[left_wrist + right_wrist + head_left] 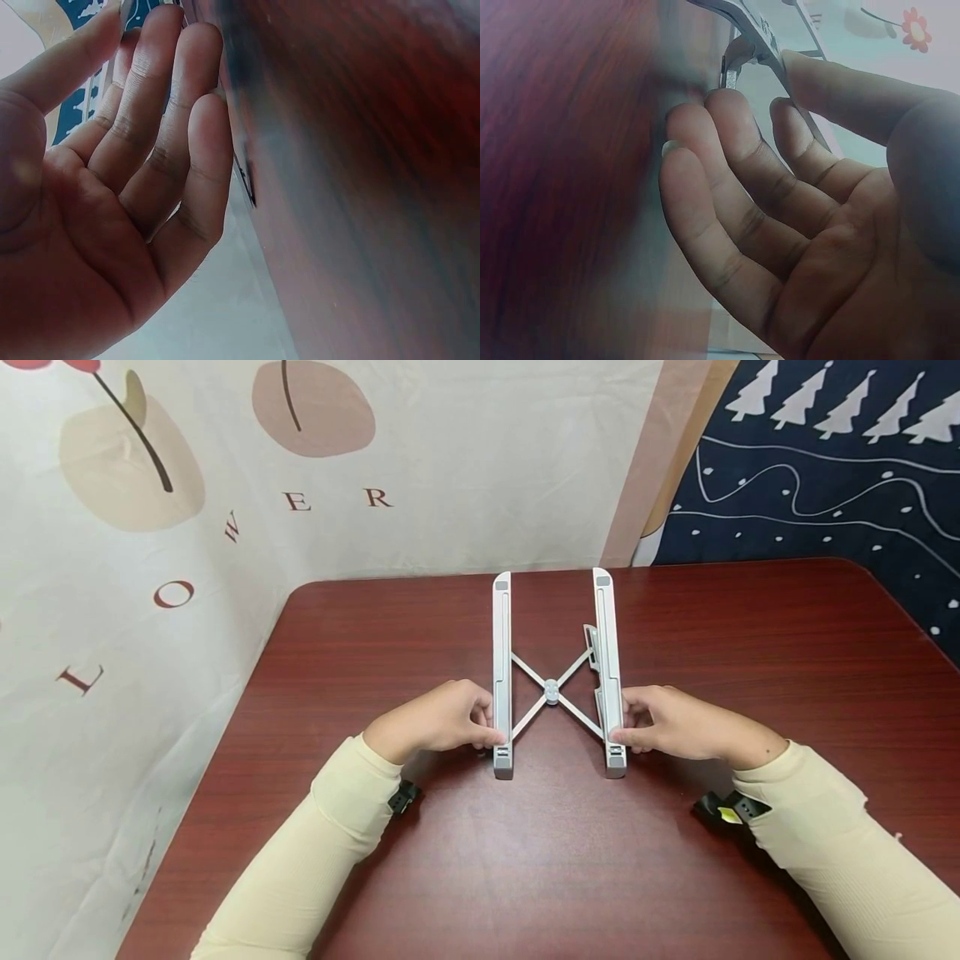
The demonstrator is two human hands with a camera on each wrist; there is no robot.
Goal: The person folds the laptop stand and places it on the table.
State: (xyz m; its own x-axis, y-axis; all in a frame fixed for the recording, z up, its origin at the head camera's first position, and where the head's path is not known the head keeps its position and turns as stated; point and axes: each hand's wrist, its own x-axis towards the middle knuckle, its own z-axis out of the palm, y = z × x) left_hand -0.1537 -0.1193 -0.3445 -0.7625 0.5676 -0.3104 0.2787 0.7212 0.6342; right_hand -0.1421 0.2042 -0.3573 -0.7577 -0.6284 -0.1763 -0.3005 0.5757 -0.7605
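A silver folding laptop stand [551,692] is spread on the table, its two long rails joined by crossed struts at a round hub. My left hand [448,718] pinches the left rail [502,652] near its front end, thumb over the top. On the other side, my right hand [671,722] pinches the right rail [609,660] at about the same height. A small hinged bracket [591,643] shows along the right rail. In the right wrist view, thumb and forefinger of the right hand [802,217] meet at the metal rail. The left hand [127,165] fills much of the left wrist view.
The dark red wood table [525,877] reaches back to a pale curtain [465,510] with printed letters. A navy cloth [810,485] with white trees hangs at the back right. Black straps [742,808] with a camera sit at the wrists, close above the table.
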